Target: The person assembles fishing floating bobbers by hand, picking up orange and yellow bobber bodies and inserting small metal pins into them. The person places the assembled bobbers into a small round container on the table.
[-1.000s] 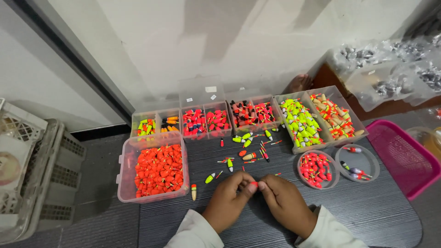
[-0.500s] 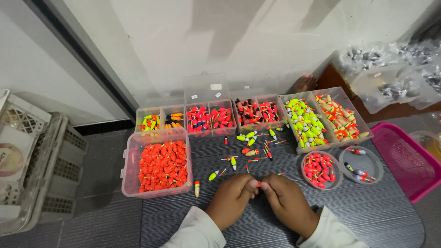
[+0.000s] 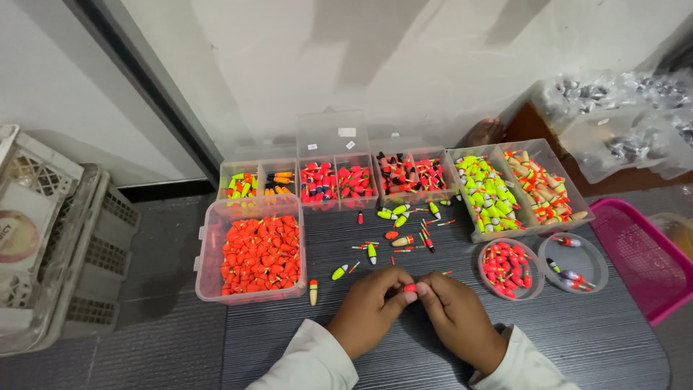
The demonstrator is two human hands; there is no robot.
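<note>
My left hand (image 3: 369, 309) and my right hand (image 3: 456, 316) meet fingertip to fingertip low in the middle of the head view, over a dark wood-grain table (image 3: 592, 339). Between the fingertips of both hands sits a small red fishing float (image 3: 410, 287), pinched from each side. Several loose floats (image 3: 401, 232) in yellow-green, red and orange lie scattered just beyond my hands. A clear box of orange-red floats (image 3: 255, 253) stands to the left of my left hand.
A row of clear compartment boxes (image 3: 404, 177) with sorted coloured floats lines the back. Two round clear lids (image 3: 511, 269) hold floats to the right. A pink basket (image 3: 642, 260) is at the far right, grey crates (image 3: 65, 245) at the left, bagged dark pieces (image 3: 621, 123) up right.
My two hands stay together on the small red float. The view has shifted slightly, so the boxes sit a little lower and more to the right in the picture.
</note>
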